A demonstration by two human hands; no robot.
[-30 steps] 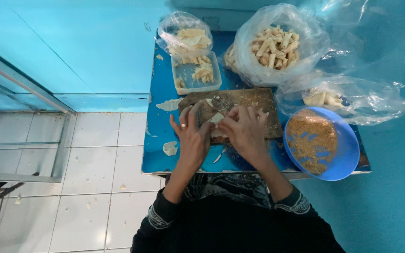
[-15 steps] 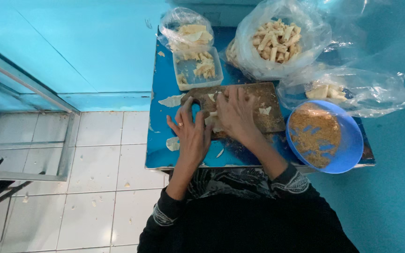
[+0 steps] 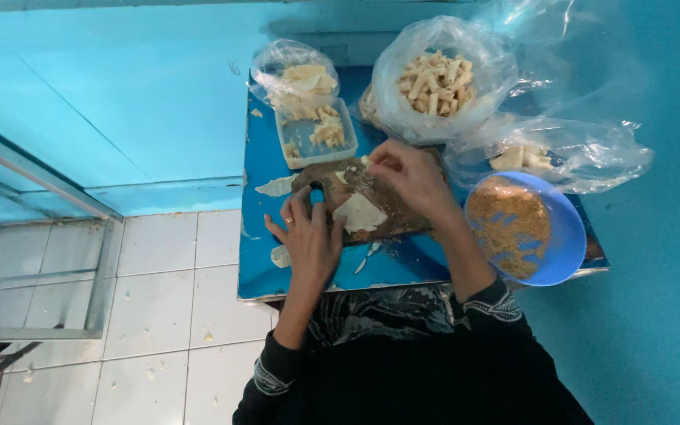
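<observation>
A pale thin wrapper sheet [image 3: 360,212] lies flat on the brown cutting board [image 3: 371,201], just beside your left hand [image 3: 311,236] and below your right hand [image 3: 403,177]. Your left hand rests palm down at the board's near left corner, fingers spread and relaxed, holding nothing, a ring on one finger. Your right hand reaches across to the board's far edge, fingers bent and pinched on a small pale piece [image 3: 365,160]. Both forearms come up from the bottom of the view in dark sleeves.

The board sits on the blue counter [image 3: 265,267]. Beyond it stands a clear tub [image 3: 315,134] with pale pieces and a small bag [image 3: 293,75] behind. A big bag of rolled sticks [image 3: 434,79] sits further right. A blue bowl of crumbs [image 3: 517,228] stands near your right wrist.
</observation>
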